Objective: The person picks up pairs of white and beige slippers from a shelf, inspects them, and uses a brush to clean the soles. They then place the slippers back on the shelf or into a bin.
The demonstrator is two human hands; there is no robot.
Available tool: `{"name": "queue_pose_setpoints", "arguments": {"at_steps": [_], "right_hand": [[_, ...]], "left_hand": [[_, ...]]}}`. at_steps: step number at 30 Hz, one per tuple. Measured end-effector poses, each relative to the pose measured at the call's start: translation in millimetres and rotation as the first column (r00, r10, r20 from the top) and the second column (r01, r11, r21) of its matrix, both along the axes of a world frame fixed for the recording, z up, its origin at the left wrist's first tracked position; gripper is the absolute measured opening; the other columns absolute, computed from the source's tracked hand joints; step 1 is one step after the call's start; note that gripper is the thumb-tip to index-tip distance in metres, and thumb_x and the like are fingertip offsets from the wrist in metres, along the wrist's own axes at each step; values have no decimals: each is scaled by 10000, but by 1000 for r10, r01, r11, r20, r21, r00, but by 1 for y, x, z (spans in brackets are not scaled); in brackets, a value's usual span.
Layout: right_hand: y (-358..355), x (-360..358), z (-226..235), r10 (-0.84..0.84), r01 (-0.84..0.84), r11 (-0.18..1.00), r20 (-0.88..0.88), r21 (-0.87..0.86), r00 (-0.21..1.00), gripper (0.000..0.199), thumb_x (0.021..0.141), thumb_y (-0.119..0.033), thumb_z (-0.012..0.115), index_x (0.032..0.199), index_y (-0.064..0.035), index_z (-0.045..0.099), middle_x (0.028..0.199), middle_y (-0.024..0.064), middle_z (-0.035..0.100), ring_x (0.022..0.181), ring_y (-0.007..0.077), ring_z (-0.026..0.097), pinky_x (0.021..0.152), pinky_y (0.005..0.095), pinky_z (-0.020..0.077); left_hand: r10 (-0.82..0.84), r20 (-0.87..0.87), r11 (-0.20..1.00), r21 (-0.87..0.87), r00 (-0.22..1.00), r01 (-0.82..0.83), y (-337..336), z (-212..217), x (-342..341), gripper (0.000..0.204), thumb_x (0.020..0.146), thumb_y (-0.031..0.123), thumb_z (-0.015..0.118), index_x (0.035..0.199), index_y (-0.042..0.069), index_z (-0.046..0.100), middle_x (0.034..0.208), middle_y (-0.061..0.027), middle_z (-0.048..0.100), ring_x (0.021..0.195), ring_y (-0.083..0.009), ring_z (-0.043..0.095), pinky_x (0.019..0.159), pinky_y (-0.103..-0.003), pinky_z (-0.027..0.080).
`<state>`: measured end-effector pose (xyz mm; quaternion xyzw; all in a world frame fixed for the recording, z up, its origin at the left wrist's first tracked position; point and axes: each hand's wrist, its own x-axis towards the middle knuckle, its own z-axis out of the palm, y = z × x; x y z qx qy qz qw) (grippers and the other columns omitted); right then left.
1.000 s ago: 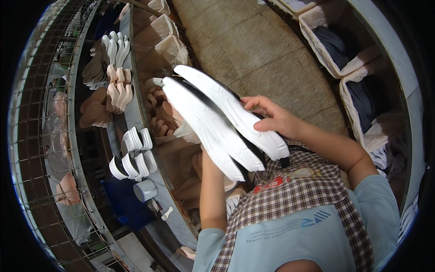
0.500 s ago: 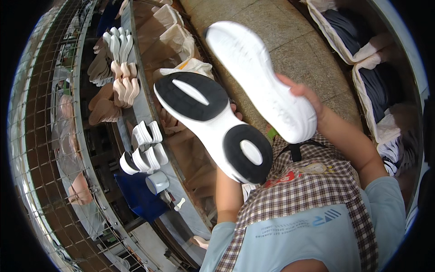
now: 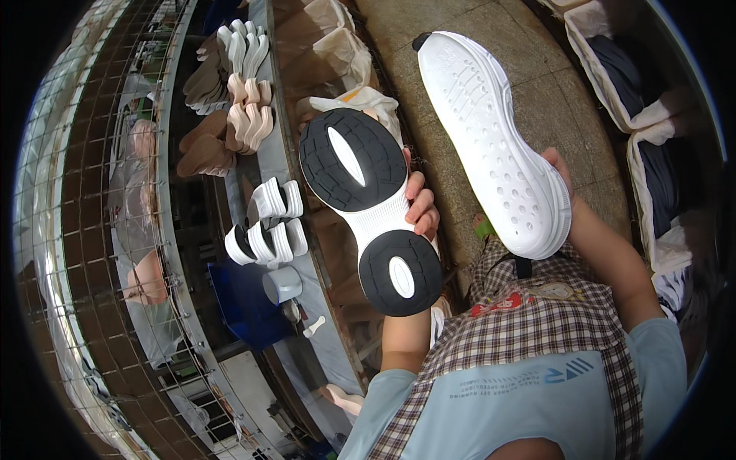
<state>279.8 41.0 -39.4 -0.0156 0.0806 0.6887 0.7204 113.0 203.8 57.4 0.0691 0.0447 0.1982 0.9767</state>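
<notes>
My left hand [image 3: 422,205] grips a white shoe sole [image 3: 379,220] by its narrow middle, fingers wrapped over the edge. Its underside faces me, with two black tread pads that each have a white oval in the centre. To the right, my right hand [image 3: 560,170] is closed on the heel-side edge of another white shoe sole [image 3: 491,138]. That one shows its dimpled inner face and has a black tip at the toe. The two soles are held apart, both with toes pointing away from me. Most of my right fingers are hidden behind the sole.
On the left, a narrow bench [image 3: 318,287] carries white soles [image 3: 268,239], beige and brown soles [image 3: 247,115], a white mug [image 3: 284,284] and a small brush [image 3: 313,327]. A wire mesh [image 3: 84,253] runs beyond it. Cloth-lined bins [image 3: 640,146] with dark pieces stand right.
The right sole has turned from its side to show its dimpled inner face. My left fingers now show over the left sole's edge, and that sole has turned more upright.
</notes>
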Motion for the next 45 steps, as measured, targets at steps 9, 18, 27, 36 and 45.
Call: {"name": "queue_pose_setpoints", "arguments": {"at_steps": [9,18,27,36,45], "right_hand": [[-3,3,10,-23,22,1000,28,22,999,735,711,-273,474,1412,-104,329,1278,168,531,1088,311,592,926,443,502],[1,-4,5,6,-12,998,98,54,995,756,733,-277,475,1428,-67,264,1316,201,481,1094,325,586,920,441,516],[6,-11,6,35,-38,998,63,42,997,757,741,-246,483,1437,-72,240,1345,207,449,1152,326,546,973,443,475],[15,-18,10,-3,-16,997,262,71,965,804,717,-258,515,1429,-16,230,1383,223,390,1210,325,493,1022,435,422],[36,-38,16,395,-265,918,735,-295,551,944,718,-417,624,1417,32,178,1414,218,315,1289,281,377,1055,352,338]], "left_hand": [[43,-105,997,75,994,-35,-10,13,-4,692,911,470,465,1369,-23,304,855,-118,432,631,-189,451,506,-298,459],[73,-163,996,64,984,-64,-10,13,-13,646,926,453,415,1349,-25,318,870,-135,437,679,-215,437,535,-335,441],[128,-136,990,83,982,-118,-16,5,-19,646,914,445,457,1336,-23,317,907,-133,436,739,-199,419,593,-309,407],[210,-347,974,159,914,-163,-20,4,-27,648,900,383,568,1327,-55,355,1123,-153,494,1000,-236,530,840,-357,489],[132,-650,944,313,748,105,-15,-30,-38,612,908,199,589,1395,74,242,1262,-141,501,1041,-251,594,826,-385,549]]}}
